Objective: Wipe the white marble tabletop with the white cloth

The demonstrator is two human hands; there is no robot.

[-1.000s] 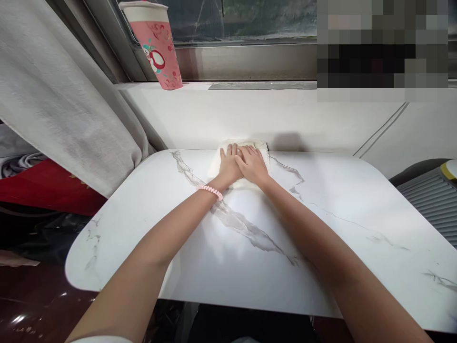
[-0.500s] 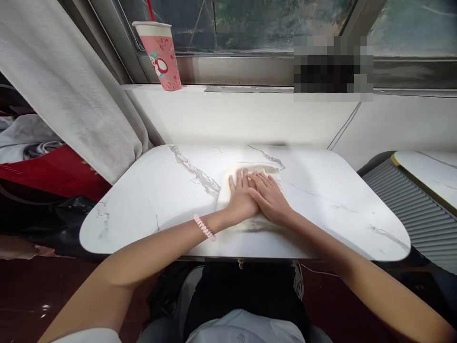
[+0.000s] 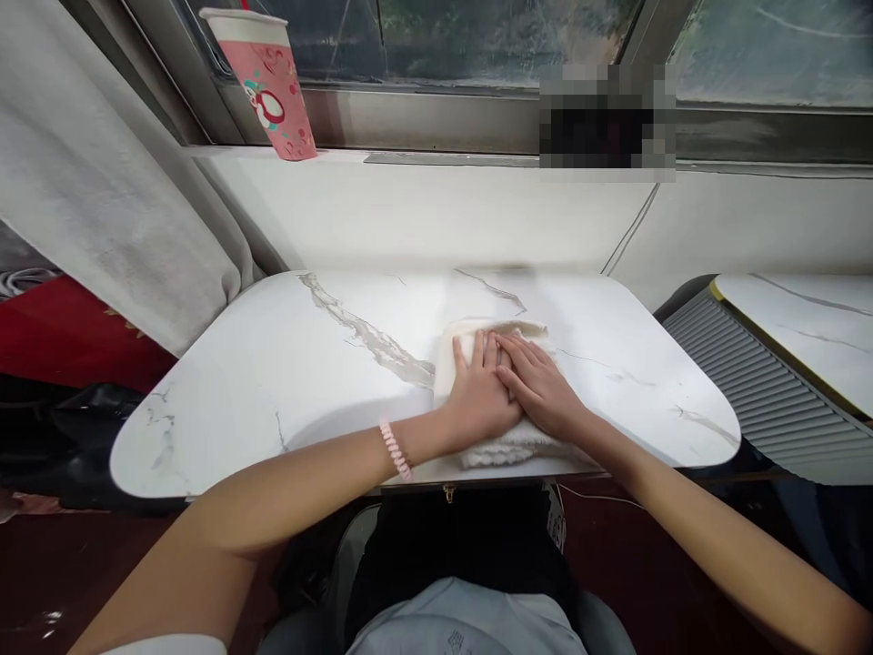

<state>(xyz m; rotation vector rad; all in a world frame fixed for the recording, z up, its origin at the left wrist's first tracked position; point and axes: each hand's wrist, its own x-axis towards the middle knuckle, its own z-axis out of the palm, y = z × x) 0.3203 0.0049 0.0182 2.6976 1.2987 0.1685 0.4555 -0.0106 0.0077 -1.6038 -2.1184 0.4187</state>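
A folded white towel point(image 3: 511, 451) lies flat on the white marble-patterned tabletop point(image 3: 225, 391), close to its front edge. My left hand point(image 3: 481, 391) rests palm down on the towel with its fingers stretched out. Overlapping its right side, my right hand point(image 3: 542, 382) also presses down, fingers extended and lying partly over the left hand's fingers. Neither hand grips the towel. A pink coiled band point(image 3: 396, 450) circles my left wrist.
A pink paper cup point(image 3: 265, 91) with a red straw stands on the windowsill at the back left. A grey curtain point(image 3: 129, 173) hangs on the left. To the right is a ribbed grey cabinet point(image 3: 764, 373) beside another marble-patterned top point(image 3: 811, 318).
Both hands and the towel have shifted to the right across the tabletop and slightly towards me. The camera view has also turned a little to the right.
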